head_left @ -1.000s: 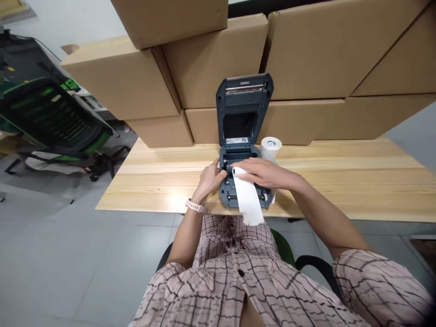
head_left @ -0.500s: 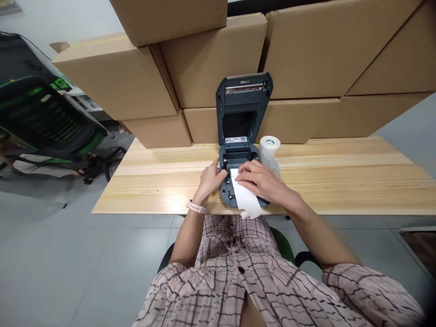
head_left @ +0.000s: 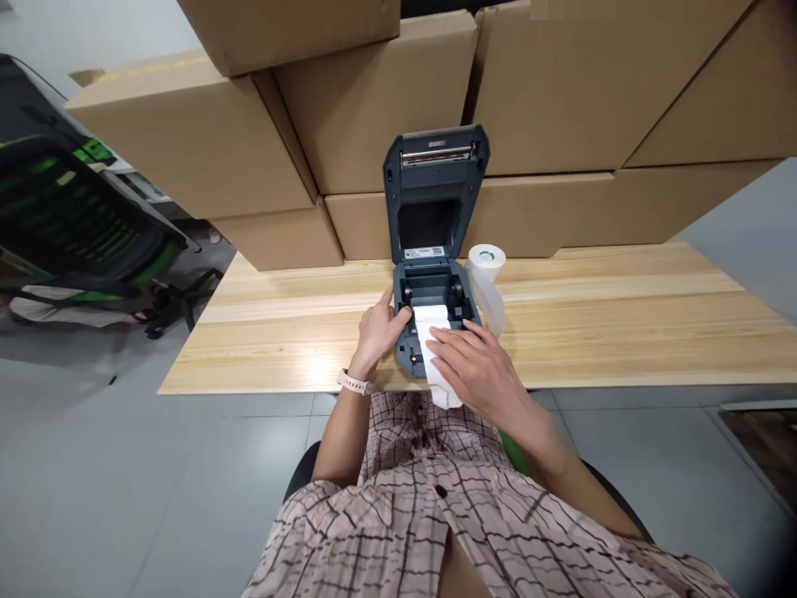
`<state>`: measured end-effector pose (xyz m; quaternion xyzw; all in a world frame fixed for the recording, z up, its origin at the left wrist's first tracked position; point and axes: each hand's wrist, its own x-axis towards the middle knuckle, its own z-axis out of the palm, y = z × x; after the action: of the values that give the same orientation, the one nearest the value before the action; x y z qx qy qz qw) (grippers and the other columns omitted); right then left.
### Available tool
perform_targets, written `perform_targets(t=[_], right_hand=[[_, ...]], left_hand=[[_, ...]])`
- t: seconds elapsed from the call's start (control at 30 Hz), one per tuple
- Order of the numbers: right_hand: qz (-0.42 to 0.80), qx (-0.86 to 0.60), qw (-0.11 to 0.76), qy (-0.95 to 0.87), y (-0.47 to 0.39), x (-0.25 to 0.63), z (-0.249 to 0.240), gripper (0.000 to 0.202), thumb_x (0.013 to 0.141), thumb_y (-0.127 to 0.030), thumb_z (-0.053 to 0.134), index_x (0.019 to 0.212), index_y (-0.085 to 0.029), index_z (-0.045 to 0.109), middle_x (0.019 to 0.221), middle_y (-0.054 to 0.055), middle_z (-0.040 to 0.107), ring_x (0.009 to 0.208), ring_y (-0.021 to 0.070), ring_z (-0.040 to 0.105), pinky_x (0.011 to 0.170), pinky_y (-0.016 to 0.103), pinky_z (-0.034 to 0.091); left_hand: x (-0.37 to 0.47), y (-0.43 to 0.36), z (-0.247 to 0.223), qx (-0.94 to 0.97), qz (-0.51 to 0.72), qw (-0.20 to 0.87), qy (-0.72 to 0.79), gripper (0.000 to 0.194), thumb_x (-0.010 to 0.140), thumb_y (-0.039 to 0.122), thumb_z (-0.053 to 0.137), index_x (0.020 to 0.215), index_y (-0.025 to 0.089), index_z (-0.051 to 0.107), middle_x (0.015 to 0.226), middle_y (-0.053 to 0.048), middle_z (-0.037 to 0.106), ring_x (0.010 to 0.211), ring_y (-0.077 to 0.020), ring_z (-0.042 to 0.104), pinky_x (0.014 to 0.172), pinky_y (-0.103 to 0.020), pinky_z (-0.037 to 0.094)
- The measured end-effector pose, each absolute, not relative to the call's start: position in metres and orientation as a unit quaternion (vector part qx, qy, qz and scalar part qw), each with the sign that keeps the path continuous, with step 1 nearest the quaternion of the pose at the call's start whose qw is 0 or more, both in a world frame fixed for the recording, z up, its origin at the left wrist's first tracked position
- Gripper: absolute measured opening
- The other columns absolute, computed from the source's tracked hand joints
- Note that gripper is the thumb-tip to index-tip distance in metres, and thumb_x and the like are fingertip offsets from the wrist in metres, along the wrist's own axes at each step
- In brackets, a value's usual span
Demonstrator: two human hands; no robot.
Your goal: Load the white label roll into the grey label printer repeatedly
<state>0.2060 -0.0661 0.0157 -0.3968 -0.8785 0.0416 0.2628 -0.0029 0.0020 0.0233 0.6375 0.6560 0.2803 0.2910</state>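
A dark grey label printer sits on the table with its lid raised. My left hand grips the printer's left side, thumb over the rim and index finger along the outer wall. A white paper strip lies in the open body and hangs over the front edge, its end curled. On this strip my right hand rests flat, fingers stretched out and slightly apart. Behind that hand, to the printer's right, stands a white label roll with a loose tail trailing toward me.
Cardboard boxes are stacked along the back of the wooden table, close behind the raised lid. Over on the left is a black and green office chair, with part of another person beside it. The table's front edge runs close to my lap.
My right hand has slid toward me and down along the paper strip, its fingers flattening, uncovering more of the printer's inside. My left hand keeps its place on the printer.
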Motion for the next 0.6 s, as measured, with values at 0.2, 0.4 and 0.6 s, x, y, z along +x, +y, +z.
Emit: perform_targets(t=[0.2, 0.4, 0.6], right_hand=[[-0.05, -0.393, 0.292, -0.87, -0.0704, 0.204, 0.0131, 0.026, 0.112, -0.023, 0.053, 0.127, -0.021, 0.074, 0.137, 0.008, 0.08, 0.124, 0.0261, 0.075, 0.115, 0.052, 0.05], [-0.085, -0.381, 0.304, -0.869, -0.0729, 0.2028, 0.0114, 0.022, 0.111, -0.02, 0.057, 0.126, -0.016, 0.072, 0.135, 0.008, 0.081, 0.122, 0.0245, 0.076, 0.113, 0.048, 0.047], [-0.093, -0.381, 0.303, -0.869, -0.0733, 0.2018, 0.0146, 0.021, 0.109, -0.019, 0.059, 0.124, -0.015, 0.073, 0.133, 0.01, 0.081, 0.119, 0.0252, 0.076, 0.109, 0.046, 0.049]], left_hand=[[-0.0028, 0.0007, 0.0238, 0.637, 0.274, 0.291, 0.659, 0.057, 0.097, 0.045, 0.054, 0.147, 0.019, 0.064, 0.065, 0.003, 0.056, 0.063, -0.0197, 0.051, 0.066, -0.031, 0.033], [-0.0031, 0.001, 0.0236, 0.642, 0.274, 0.286, 0.656, 0.059, 0.098, 0.046, 0.054, 0.149, 0.019, 0.063, 0.068, 0.002, 0.057, 0.065, -0.0206, 0.053, 0.067, -0.031, 0.033], [-0.0038, 0.0007, 0.025, 0.644, 0.264, 0.289, 0.657, 0.063, 0.099, 0.052, 0.053, 0.154, 0.021, 0.059, 0.074, -0.001, 0.066, 0.071, -0.0234, 0.061, 0.071, -0.033, 0.039]])
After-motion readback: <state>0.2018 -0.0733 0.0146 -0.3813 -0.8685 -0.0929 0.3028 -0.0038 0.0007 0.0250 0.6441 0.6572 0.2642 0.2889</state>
